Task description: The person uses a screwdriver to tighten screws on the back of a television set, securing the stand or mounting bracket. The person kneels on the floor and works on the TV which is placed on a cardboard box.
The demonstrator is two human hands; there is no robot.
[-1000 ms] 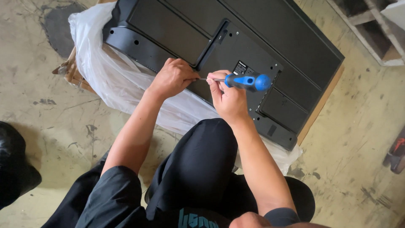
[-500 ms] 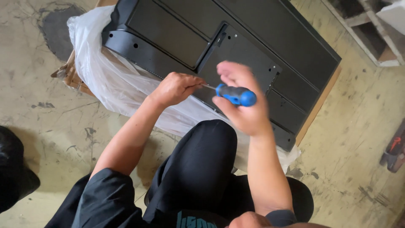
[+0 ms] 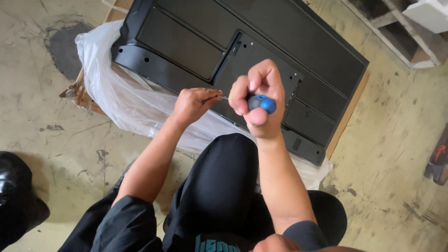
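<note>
Blue-handled screwdriver [image 3: 261,103] sits clenched in our right hand [image 3: 258,99], above the black television back panel [image 3: 196,44]. Our left hand [image 3: 192,105] pinches its metal shaft at that panel's near edge, over clear plastic wrap [image 3: 121,102].

1. A stained concrete floor [image 3: 392,140] fills the frame, with a dark round patch [image 3: 63,49] at upper left.
2. A black bag [image 3: 16,196] sits at the lower left edge.
3. A wooden pallet [image 3: 396,32] shows at upper right, with a white block [image 3: 429,14] over its corner.
4. A dark object with a red mark [image 3: 438,161] lies at the right edge.
</note>
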